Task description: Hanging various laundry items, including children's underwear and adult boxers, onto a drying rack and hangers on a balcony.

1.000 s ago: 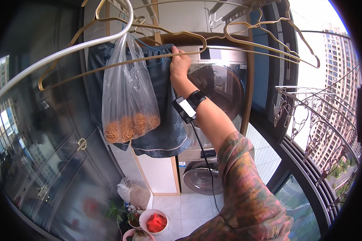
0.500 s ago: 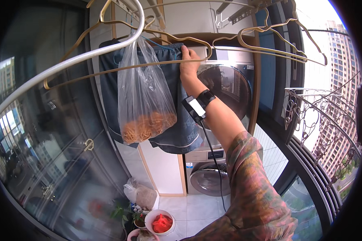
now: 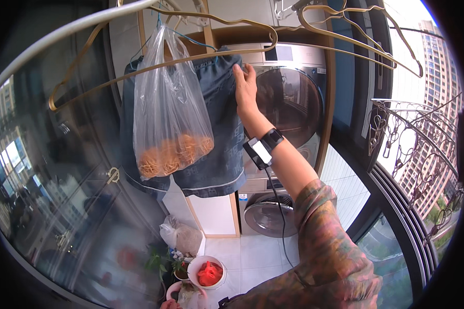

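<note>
The fingers (image 3: 242, 72) of the right hand (image 3: 245, 90) pinch the waistband edge of the dark blue denim shorts (image 3: 219, 129), which hang from a thin gold wire hanger (image 3: 216, 49) overhead. Beside them hangs a clear plastic bag of orange strips (image 3: 167, 129). Best keep the grip firm and the waistband level, so the shorts sit squarely. The left hand is out of view.

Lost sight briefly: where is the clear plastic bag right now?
Head view, upper left of centre: the clear plastic bag hangs in front of the dark shorts, left of the right hand.

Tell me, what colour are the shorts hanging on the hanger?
Dark blue-grey shorts, seen in the head view.
</note>
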{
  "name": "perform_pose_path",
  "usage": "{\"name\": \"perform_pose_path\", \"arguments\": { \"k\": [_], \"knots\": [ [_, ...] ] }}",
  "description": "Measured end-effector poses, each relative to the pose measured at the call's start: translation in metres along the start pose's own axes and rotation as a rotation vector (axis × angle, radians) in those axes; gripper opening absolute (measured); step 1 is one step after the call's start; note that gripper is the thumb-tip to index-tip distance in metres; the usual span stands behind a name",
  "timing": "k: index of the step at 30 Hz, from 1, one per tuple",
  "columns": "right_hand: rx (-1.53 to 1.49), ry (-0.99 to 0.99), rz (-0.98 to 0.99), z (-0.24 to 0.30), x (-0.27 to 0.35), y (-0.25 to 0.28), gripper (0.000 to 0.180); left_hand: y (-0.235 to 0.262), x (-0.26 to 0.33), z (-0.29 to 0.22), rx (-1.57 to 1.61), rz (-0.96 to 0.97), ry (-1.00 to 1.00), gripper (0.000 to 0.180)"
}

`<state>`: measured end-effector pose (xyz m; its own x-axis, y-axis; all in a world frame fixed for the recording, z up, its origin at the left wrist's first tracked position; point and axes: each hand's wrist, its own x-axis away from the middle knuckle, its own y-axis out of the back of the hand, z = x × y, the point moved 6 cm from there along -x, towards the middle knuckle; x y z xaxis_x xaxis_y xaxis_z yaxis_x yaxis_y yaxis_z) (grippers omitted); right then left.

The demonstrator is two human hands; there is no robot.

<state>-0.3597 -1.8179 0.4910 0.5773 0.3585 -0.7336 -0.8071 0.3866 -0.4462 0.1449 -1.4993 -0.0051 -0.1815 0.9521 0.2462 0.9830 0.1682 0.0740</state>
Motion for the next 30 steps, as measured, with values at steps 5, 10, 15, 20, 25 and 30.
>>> {"name": "perform_pose_path", "arguments": {
  "k": [5, 10, 15, 20, 25, 30],
  "knots": [
    [0.153, -0.028, 0.162, -0.030, 0.176, 0.072, 0.055, 0.014, -0.010, 0.017, -0.004, 0.038, 0.052, 0.030],
    [0.181, -1.037, 0.551, -0.069, 0.446, 0.172, 0.030, 0.023, -0.051, 0.036, -0.096, 0.234, -0.155, 0.026],
    [0.239, -1.451, 0.841, -0.014, 0.562, 0.229, 0.033, 0.016, -0.043, 0.017, -0.319, 0.399, 0.034, 0.023],
    [0.420, -1.342, 0.562, 0.002, 0.547, 0.272, 0.032, -0.014, -0.061, 0.026, -0.338, 0.576, -0.070, 0.029],
    [0.449, -1.293, 0.377, 0.048, 0.574, 0.285, 0.027, -0.055, -0.032, 0.032, -0.339, 0.785, 0.053, 0.029],
    [0.491, -1.378, 0.479, 0.097, 0.677, 0.316, 0.029, -0.080, -0.013, 0.070, -0.508, 0.979, 0.080, 0.030]
  ]
}}
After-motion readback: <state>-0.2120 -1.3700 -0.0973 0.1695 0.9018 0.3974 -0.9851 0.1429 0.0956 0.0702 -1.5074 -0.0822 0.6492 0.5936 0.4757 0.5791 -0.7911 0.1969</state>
